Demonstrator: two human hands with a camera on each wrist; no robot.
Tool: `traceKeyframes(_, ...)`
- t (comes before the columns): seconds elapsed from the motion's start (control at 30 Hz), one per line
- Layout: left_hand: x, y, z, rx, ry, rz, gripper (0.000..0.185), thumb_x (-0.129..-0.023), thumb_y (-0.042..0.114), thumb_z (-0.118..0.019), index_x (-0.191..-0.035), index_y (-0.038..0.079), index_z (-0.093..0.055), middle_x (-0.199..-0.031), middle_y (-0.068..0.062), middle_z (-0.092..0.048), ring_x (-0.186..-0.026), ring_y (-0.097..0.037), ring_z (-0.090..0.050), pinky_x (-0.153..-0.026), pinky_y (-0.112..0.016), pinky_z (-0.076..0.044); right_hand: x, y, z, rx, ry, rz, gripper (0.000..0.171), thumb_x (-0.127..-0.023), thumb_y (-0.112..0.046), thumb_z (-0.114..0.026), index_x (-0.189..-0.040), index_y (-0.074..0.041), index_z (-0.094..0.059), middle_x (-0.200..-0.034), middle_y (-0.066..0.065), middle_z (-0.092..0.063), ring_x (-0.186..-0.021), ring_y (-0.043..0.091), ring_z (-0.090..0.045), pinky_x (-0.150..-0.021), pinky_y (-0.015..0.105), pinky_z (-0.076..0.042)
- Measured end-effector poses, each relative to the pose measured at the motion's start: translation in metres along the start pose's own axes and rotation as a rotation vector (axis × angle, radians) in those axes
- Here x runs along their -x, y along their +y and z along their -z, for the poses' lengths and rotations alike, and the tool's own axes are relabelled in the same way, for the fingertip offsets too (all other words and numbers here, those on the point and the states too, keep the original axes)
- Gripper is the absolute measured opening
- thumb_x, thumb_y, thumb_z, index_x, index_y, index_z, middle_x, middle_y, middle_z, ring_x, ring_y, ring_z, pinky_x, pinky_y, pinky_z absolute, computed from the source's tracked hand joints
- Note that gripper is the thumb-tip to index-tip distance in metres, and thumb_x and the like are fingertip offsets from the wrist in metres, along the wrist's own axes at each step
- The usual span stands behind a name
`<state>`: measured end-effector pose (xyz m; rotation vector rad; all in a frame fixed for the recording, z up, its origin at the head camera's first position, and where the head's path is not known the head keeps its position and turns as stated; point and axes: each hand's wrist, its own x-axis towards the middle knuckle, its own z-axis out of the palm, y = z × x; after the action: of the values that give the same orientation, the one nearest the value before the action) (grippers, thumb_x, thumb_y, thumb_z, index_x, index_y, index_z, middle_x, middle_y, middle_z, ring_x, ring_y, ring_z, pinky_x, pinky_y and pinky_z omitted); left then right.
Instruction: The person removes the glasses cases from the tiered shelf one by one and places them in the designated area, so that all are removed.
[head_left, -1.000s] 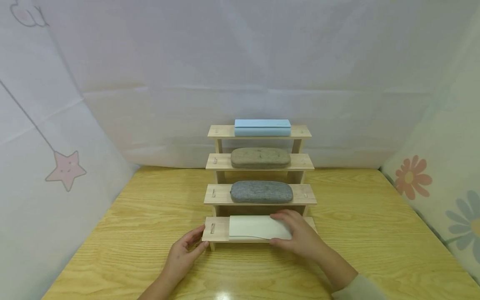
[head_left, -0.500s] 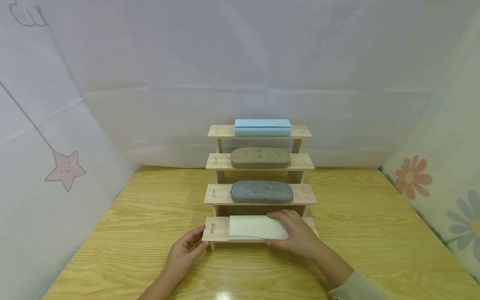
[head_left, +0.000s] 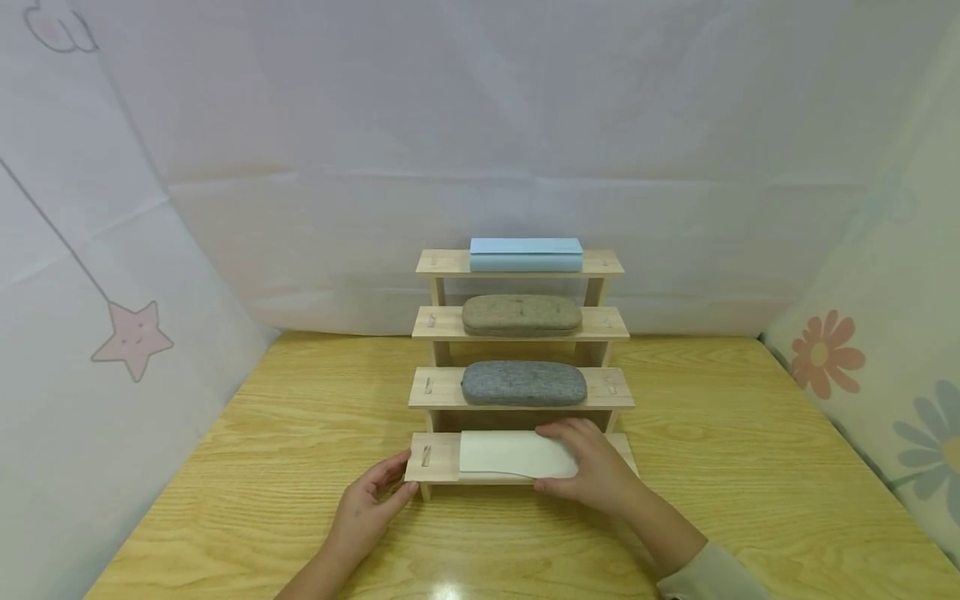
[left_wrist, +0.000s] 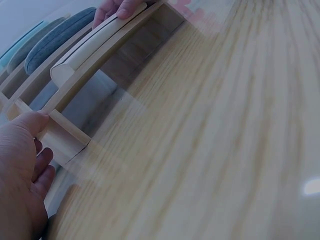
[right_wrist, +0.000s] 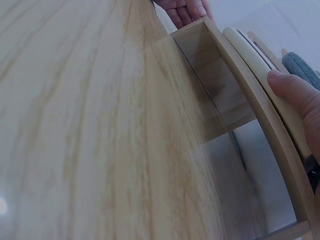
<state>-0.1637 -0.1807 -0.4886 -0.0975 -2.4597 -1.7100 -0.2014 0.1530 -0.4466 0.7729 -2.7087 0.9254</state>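
Four-tier wooden rack (head_left: 442,262) stood on a wood-grain table (head_left: 750,467), w/ one case per tier. Right hand (head_left: 592,471) gripped the right end of the white case (head_left: 498,454) lying flat on the lowest tier: fingers curled over its top and far edge, thumb at the front edge (thumb tip also seen in right-wrist view on the tier's front lip). Left hand (head_left: 367,508) rested at the lowest tier's left end, fingers loosely extended, thumb touching the shelf corner, holding nothing. Grey case (head_left: 523,383) lay on the 2nd tier, tan case (head_left: 521,316) on the 3rd, light-blue case (head_left: 526,254) on top. White sheeting w/ star (head_left: 133,337) and flower (head_left: 825,354) prints behind and at both sides.
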Motion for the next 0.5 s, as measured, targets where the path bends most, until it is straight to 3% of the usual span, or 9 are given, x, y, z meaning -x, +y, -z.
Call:
traceKeyframes(0.3,-0.0002,0.0003,0.0000,-0.002,-0.005,0.001,0.044,-0.087,0.013,-0.075,-0.128,0.006,-0.062,-0.128,-0.013,-0.066,-0.117,-0.023,-0.062,-0.098,-0.028,-0.052,0.0029,-0.0035,0.0037,-0.014,0.033,0.016,0.064,-0.069,-0.038,-0.088,-0.125,-0.018,-0.064,-0.126,0.003,-0.061,-0.117,0.025,-0.053,-0.091,0.046,-0.051)
traceKeyframes(0.5,0.0000,-0.0005,0.0003,-0.013,0.000,-0.001,0.044,-0.086,0.013,-0.075,-0.128,0.007,-0.063,-0.128,-0.012,-0.066,-0.116,-0.021,-0.063,-0.097,-0.025,-0.051,0.0049,-0.0080,0.0087,-0.007,0.054,0.034,0.063,-0.068,-0.038,-0.088,-0.124,-0.019,-0.064,-0.125,0.003,-0.062,-0.117,0.025,-0.053,-0.092,0.046,-0.051)
